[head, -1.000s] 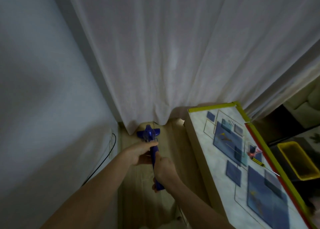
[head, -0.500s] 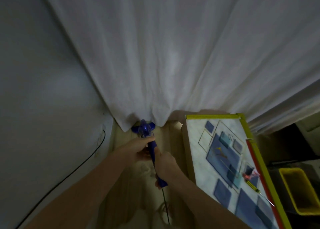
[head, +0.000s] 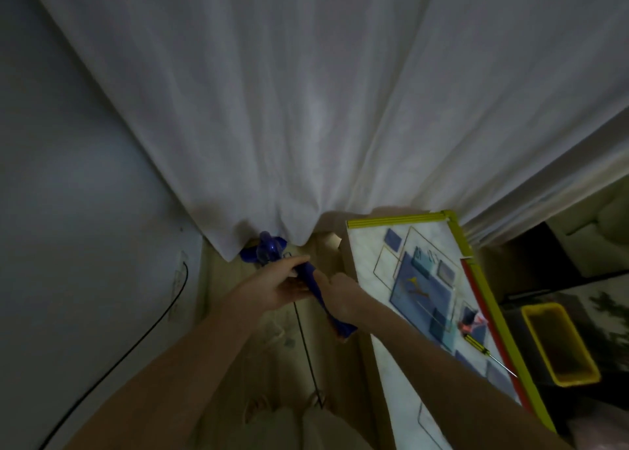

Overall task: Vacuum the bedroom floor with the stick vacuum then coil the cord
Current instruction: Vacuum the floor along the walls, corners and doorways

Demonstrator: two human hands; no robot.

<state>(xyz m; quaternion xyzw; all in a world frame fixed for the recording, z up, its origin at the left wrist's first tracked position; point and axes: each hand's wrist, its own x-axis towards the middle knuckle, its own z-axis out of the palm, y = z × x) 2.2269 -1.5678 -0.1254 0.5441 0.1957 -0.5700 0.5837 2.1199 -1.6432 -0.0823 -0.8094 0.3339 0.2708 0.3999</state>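
White curtain (head: 306, 109), wooden floor (head: 218, 279): my left hand (head: 272, 288) and right hand (head: 342, 296) both grip the blue stick vacuum (head: 311, 279); its head seemingly under the hem.

Both arms reach forward and down. Left hand (head: 272, 284) wraps the upper part of the handle, right hand (head: 342, 296) grips lower, near the end.
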